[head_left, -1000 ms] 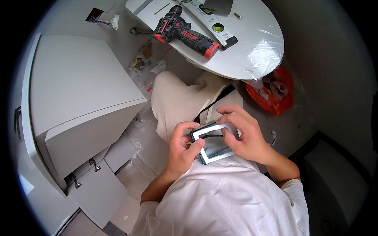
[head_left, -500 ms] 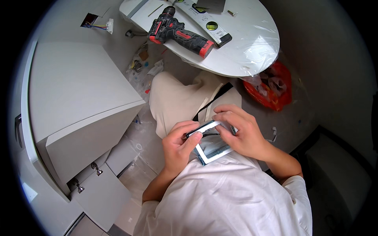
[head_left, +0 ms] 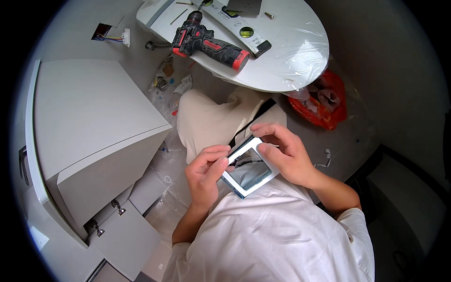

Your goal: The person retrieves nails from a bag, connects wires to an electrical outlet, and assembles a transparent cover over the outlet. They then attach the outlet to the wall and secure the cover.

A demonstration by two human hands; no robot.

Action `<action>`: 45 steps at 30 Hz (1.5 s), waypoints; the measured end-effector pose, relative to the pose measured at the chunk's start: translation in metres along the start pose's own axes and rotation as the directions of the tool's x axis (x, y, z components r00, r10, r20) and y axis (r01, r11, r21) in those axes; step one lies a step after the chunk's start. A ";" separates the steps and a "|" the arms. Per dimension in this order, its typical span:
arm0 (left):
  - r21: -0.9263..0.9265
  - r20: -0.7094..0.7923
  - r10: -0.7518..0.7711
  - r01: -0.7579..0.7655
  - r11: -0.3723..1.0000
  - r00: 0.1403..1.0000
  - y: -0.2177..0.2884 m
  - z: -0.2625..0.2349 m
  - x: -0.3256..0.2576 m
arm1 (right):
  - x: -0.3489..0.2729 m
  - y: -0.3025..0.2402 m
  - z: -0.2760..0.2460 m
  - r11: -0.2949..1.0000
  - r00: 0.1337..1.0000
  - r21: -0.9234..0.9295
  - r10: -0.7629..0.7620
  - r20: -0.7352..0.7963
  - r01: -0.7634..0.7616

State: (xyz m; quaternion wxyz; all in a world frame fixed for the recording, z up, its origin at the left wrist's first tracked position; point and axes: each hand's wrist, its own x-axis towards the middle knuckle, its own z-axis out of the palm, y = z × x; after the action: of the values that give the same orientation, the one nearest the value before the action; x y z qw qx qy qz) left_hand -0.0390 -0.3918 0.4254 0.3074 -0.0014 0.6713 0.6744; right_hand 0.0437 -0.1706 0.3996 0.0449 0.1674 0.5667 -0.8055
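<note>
Above my lap I hold a square white frame (head_left: 259, 186) with dark bluish edges and a see-through middle, tilted so one corner points toward my belly. My left hand (head_left: 205, 176) is closed on its left side, the thumb on the white rim and the fingers behind. At its upper right, my right hand (head_left: 292, 157) grips the rim, thumb on the front face and fingers over the far edge. What the fingers touch behind the frame is hidden.
Ahead, a white plastic-wrapped table (head_left: 286, 70) bears a cordless drill (head_left: 211, 44) and a spirit level (head_left: 235, 26). A red bag (head_left: 324, 105) of rubbish lies beneath its right side. At left stands a pale cabinet (head_left: 94, 103); wires hang from a wall box (head_left: 102, 32).
My right thumb has come out of the frame's opening onto its white rim. The frame has turned so its face shows more fully. The view has shifted slightly.
</note>
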 end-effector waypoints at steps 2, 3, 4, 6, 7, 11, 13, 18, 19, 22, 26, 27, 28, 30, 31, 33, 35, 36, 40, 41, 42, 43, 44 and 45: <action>0.007 0.000 0.007 -0.007 1.000 1.000 0.001 -0.002 0.001 | 0.002 0.002 0.000 0.999 0.999 -0.035 -0.039 -0.006 0.039; 0.009 0.000 0.011 -0.011 1.000 1.000 0.001 -0.002 0.002 | 0.002 0.001 0.001 0.999 0.999 -0.022 -0.041 -0.017 0.040; 0.011 0.000 0.015 -0.015 1.000 1.000 0.001 -0.001 0.002 | 0.002 0.000 0.003 0.999 0.999 -0.008 -0.042 -0.028 0.042; 0.012 0.002 0.011 -0.011 1.000 1.000 0.002 -0.001 0.002 | 0.002 0.000 0.004 0.998 0.999 0.057 -0.024 -0.042 0.026; 0.010 0.004 0.003 -0.003 1.000 1.000 0.003 -0.001 0.003 | 0.002 0.001 0.003 0.994 0.999 0.108 -0.005 -0.044 0.009; -0.015 0.005 -0.025 0.025 1.000 1.000 0.003 0.001 0.003 | 0.003 0.004 0.001 0.982 0.998 0.184 0.042 -0.052 -0.031; 0.231 0.046 0.150 -0.157 0.960 0.988 0.000 0.003 0.001 | 0.004 0.004 0.001 0.985 0.998 0.167 0.041 -0.055 -0.032; 0.603 0.169 0.410 -0.423 0.676 0.897 0.004 0.007 0.005 | 0.004 0.009 0.000 0.969 0.998 0.248 0.028 -0.061 -0.012; 0.614 0.183 0.434 -0.447 0.651 0.882 0.005 0.008 0.007 | 0.004 0.010 0.000 0.965 0.997 0.263 0.025 -0.068 -0.006; 0.624 0.200 0.449 -0.467 0.626 0.871 0.006 0.009 0.008 | 0.003 0.005 -0.002 0.934 0.994 0.349 0.103 -0.043 -0.082; 0.604 0.206 0.450 -0.474 0.641 0.869 0.005 0.008 0.009 | 0.004 0.005 -0.002 0.917 0.992 0.385 0.126 -0.030 -0.105; 0.598 0.205 0.449 -0.474 0.646 0.870 0.005 0.008 0.009 | 0.004 0.006 -0.002 0.920 0.992 0.379 0.120 -0.026 -0.101; 0.593 0.204 0.449 -0.474 0.651 0.870 0.005 0.008 0.009 | 0.003 0.007 -0.002 0.923 0.993 0.373 0.114 -0.023 -0.097; 0.586 0.196 0.441 -0.466 0.663 0.876 0.006 0.007 0.008 | 0.003 0.008 -0.001 0.936 0.995 0.343 0.098 -0.026 -0.083; 0.584 0.190 0.434 -0.457 0.671 0.880 0.006 0.007 0.007 | 0.003 0.009 -0.001 0.945 0.996 0.318 0.087 -0.031 -0.073; 0.587 0.189 0.435 -0.457 0.669 0.880 0.006 0.007 0.007 | 0.002 0.009 0.001 0.967 0.997 0.251 0.052 -0.051 -0.038; 0.596 0.199 0.450 -0.472 0.650 0.871 0.007 0.007 0.007 | 0.001 0.010 0.005 0.986 0.997 0.166 0.002 -0.076 0.010; 0.600 0.201 0.447 -0.471 0.647 0.871 0.008 0.007 0.007 | 0.000 0.010 0.006 0.994 0.997 0.113 0.004 -0.074 0.004; 0.617 0.222 0.464 -0.492 0.615 0.858 0.009 0.012 0.004 | 0.001 0.010 0.005 0.990 0.995 -0.111 -0.093 -0.020 0.091; 0.621 0.230 0.474 -0.503 0.601 0.850 0.009 0.013 0.004 | 0.003 0.009 0.005 0.976 0.990 -0.167 -0.141 0.010 0.141; 0.614 0.236 0.477 -0.510 0.602 0.847 0.009 0.013 0.005 | 0.004 0.010 0.004 0.971 0.987 -0.177 -0.158 0.036 0.162; 0.607 0.242 0.480 -0.517 0.603 0.843 0.008 0.013 0.005 | 0.005 0.012 0.001 0.965 0.983 -0.186 -0.174 0.061 0.183; 0.600 0.248 0.482 -0.524 0.604 0.840 0.008 0.013 0.005 | 0.006 0.012 -0.001 0.959 0.978 -0.194 -0.191 0.086 0.204; 0.589 0.246 0.476 -0.520 0.618 0.844 0.008 0.012 0.005 | 0.007 0.010 -0.002 0.956 0.975 -0.210 -0.183 0.126 0.206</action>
State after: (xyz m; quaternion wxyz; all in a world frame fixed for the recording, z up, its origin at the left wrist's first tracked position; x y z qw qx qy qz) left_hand -0.0408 -0.3781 0.4315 0.1119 0.3105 0.8217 0.4647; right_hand 0.0400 -0.1711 0.3873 0.0137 0.0620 0.6638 -0.7452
